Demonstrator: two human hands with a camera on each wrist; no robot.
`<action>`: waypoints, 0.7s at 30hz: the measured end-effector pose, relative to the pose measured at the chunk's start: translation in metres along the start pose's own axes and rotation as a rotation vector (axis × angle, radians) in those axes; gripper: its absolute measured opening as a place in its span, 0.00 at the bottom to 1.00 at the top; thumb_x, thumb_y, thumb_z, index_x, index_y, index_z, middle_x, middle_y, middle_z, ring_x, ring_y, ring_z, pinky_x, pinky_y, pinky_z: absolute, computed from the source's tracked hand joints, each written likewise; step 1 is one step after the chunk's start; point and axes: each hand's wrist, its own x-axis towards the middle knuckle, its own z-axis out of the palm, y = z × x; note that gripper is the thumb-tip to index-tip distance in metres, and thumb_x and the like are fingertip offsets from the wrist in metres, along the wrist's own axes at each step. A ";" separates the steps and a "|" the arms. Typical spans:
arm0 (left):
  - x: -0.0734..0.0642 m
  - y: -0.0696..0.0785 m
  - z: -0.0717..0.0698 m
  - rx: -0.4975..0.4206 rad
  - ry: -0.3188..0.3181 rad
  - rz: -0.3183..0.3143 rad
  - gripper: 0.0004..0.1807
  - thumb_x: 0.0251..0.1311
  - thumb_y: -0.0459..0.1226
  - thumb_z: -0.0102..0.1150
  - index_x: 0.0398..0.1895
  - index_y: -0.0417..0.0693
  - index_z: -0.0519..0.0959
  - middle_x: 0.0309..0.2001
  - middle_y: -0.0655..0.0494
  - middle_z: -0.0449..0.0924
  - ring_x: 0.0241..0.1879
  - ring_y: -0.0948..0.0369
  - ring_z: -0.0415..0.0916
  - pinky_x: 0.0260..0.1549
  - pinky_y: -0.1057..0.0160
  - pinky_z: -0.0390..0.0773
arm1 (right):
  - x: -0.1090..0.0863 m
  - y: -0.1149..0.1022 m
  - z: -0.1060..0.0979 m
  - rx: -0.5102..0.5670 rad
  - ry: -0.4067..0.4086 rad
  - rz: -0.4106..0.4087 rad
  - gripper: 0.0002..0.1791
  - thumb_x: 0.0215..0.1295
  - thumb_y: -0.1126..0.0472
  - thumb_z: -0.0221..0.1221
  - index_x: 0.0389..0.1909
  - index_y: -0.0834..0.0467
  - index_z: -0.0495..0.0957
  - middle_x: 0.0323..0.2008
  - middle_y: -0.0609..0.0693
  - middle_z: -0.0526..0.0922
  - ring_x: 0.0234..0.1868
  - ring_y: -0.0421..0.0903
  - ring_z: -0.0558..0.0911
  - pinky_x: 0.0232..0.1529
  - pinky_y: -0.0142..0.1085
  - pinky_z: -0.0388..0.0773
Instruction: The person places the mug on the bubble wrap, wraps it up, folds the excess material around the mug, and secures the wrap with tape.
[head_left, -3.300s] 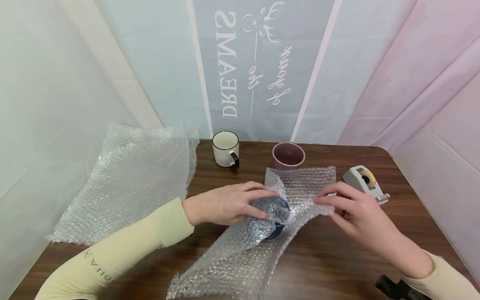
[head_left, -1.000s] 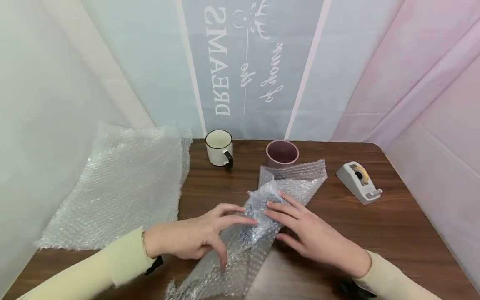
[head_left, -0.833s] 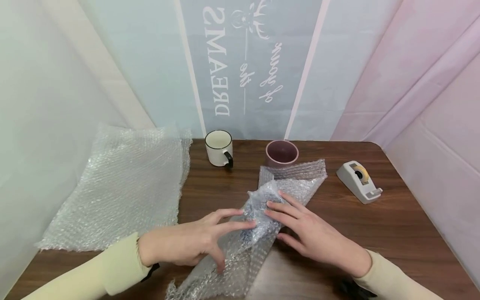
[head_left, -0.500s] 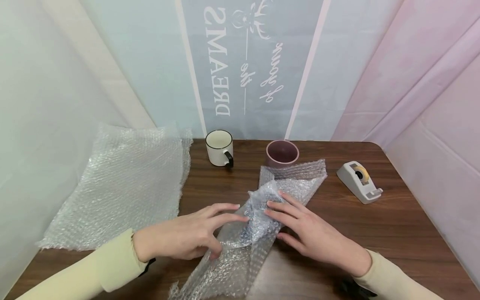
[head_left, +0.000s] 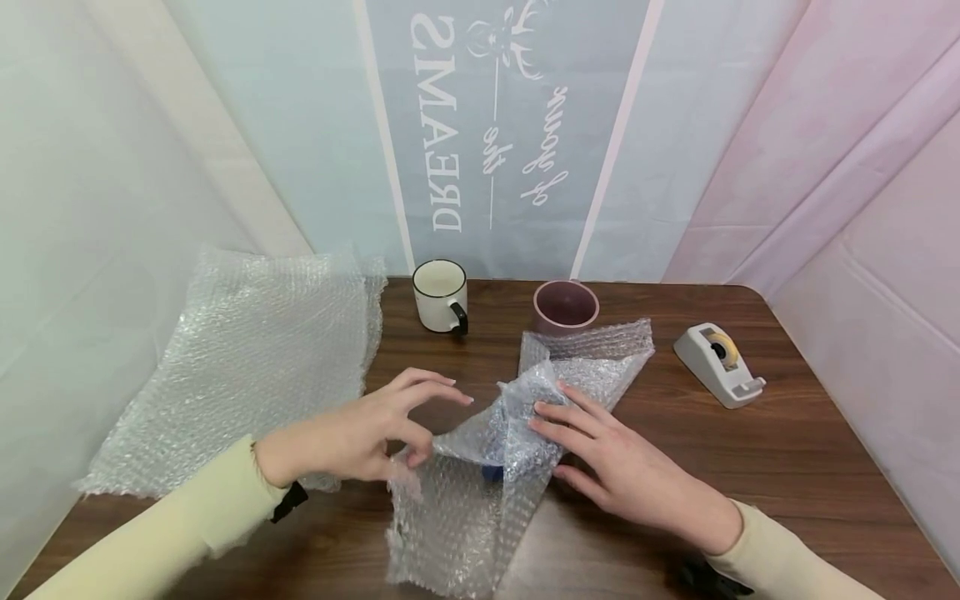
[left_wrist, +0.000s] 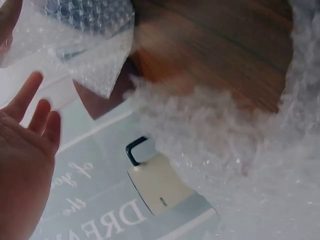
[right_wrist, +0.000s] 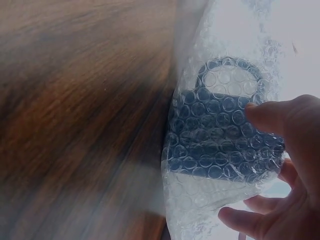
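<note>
A dark blue mug [right_wrist: 215, 135], its handle showing through the plastic, is largely covered by a sheet of bubble wrap [head_left: 457, 517]. In the head view only a small blue patch of the mug [head_left: 492, 472] is bare. My right hand [head_left: 615, 467] holds the wrapped mug from the right, thumb on its side and fingers over the folded wrap on top. My left hand [head_left: 360, 433] pinches the sheet's near left corner, lifted beside the mug, with its index and middle fingers extended above.
A white mug [head_left: 435, 308] with a black handle and a plum mug [head_left: 543, 318] stand at the back. More bubble wrap [head_left: 262, 367] lies at left. A tape dispenser [head_left: 708, 362] sits at right on the wooden table [head_left: 795, 467].
My right hand went from the wrap's right edge to the mug, folding the wrap over. My left hand left the mug, moved along the wrap, then raised its near left corner.
</note>
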 end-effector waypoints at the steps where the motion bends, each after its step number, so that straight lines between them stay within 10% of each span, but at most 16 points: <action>1: 0.000 -0.002 -0.001 -0.017 0.005 -0.010 0.20 0.46 0.55 0.69 0.20 0.60 0.68 0.70 0.51 0.64 0.69 0.48 0.55 0.62 0.44 0.68 | 0.000 0.000 0.000 -0.002 -0.003 0.002 0.29 0.76 0.40 0.42 0.71 0.47 0.68 0.72 0.44 0.66 0.77 0.55 0.52 0.72 0.46 0.58; 7: 0.003 -0.007 -0.004 -0.108 0.019 -0.099 0.16 0.66 0.51 0.61 0.23 0.61 0.69 0.69 0.55 0.65 0.67 0.54 0.56 0.56 0.49 0.71 | 0.000 0.000 0.001 -0.030 0.051 -0.044 0.27 0.74 0.46 0.54 0.70 0.49 0.70 0.70 0.46 0.68 0.75 0.58 0.57 0.65 0.52 0.68; 11: 0.009 -0.007 -0.003 -0.135 0.061 -0.158 0.13 0.57 0.39 0.66 0.24 0.61 0.70 0.67 0.58 0.67 0.65 0.57 0.58 0.54 0.50 0.73 | 0.001 -0.002 0.003 -0.045 0.102 -0.079 0.28 0.70 0.51 0.61 0.69 0.51 0.71 0.68 0.48 0.71 0.73 0.60 0.60 0.61 0.53 0.72; 21: 0.031 -0.006 0.010 -0.165 0.247 -0.344 0.14 0.59 0.47 0.70 0.25 0.61 0.72 0.60 0.64 0.74 0.59 0.56 0.66 0.50 0.57 0.70 | 0.006 -0.007 0.006 -0.090 0.120 -0.100 0.25 0.74 0.50 0.55 0.68 0.53 0.72 0.66 0.51 0.72 0.70 0.61 0.63 0.60 0.51 0.74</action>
